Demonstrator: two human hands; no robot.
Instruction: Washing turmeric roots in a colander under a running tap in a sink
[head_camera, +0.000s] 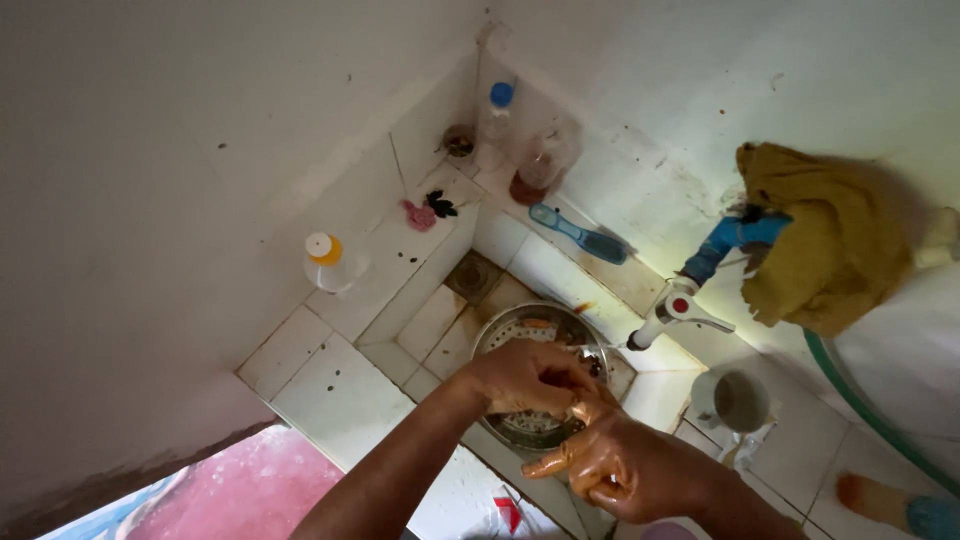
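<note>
Head view: two wet hands meet over a perforated steel strainer bowl (535, 335) sitting in a small tiled corner sink (440, 318). Left hand (525, 378) curls its fingers in a narrow grip against the right hand (625, 468), rubbing at it; whether anything small is pinched between them cannot be told. Right hand holds nothing visible, fingers loosely extended and glistening. Directly beneath the grip lies the strainer, just under a white tap (672, 310) with a red-dotted handle, from which a thin stream of water appears to run. Beyond the grip, on the ledge, rest a blue-handled brush (580, 235), a clear bottle with a blue cap (497, 118) and a bottle with an orange-and-white cap (328, 262); to the right stands a grey cup (735, 400), with a mustard cloth (825, 235) draped above. Judged from this, washing goes best with both hands kept under the stream and over the strainer, so runoff stays in the sink
</note>
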